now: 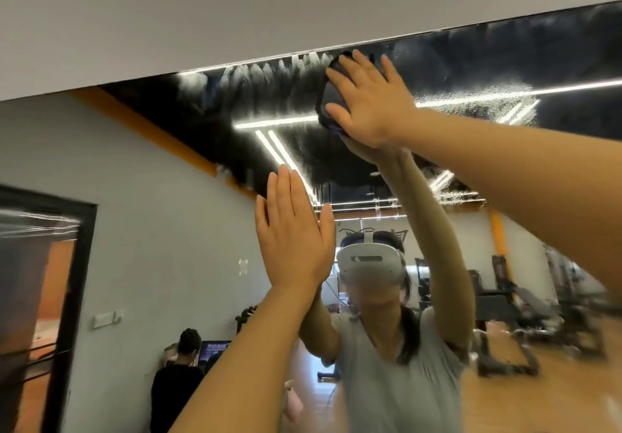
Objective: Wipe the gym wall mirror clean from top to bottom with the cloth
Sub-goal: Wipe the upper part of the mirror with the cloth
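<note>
Mirror (471, 72) top, right hand (367, 102) flat (fingers spread) pressing cloth (324, 102), left hand (292, 240) seemingly flat

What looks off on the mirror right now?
Nothing damaged. The mirror has whitish smeared streaks along its top edge, left of the cloth under the right hand, and specks to its right. The left hand lies flat on the glass.

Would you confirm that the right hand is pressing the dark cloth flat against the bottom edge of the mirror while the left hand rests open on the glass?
Not quite: the head view shows the right hand pressing the dark cloth near the top edge of the mirror, just below the wall. The left hand does rest open on the glass.
</note>
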